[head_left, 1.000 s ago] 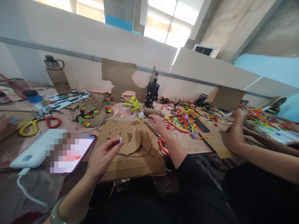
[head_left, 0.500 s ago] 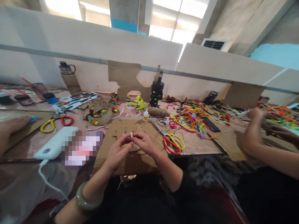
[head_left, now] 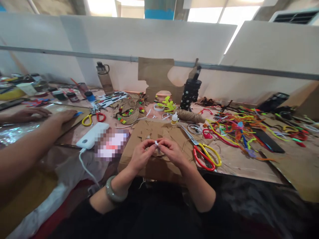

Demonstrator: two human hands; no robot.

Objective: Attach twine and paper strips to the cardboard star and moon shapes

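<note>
Over a cardboard piece (head_left: 134, 142) on the table, my left hand (head_left: 143, 154) and my right hand (head_left: 173, 152) meet at the fingertips. Between them is a small white strip (head_left: 156, 143), pinched by the fingers of both hands. Scissors (head_left: 205, 154) with red and yellow handles lie to the right of the cardboard. Just behind it stands a small glue bottle (head_left: 174, 118), with a roll of twine (head_left: 190, 116) beside it.
A white power bank (head_left: 92, 135) with a cable, pliers (head_left: 93, 117) and twine coils (head_left: 129, 111) lie left. Colourful pipe cleaners (head_left: 234, 127) and a black phone (head_left: 267, 140) are right. Another person's hand (head_left: 62, 118) rests at the left.
The view has turned left and down, so the table shifts right in the picture. My fingertips have closed in together around the white strip. The person at the right is out of view.
</note>
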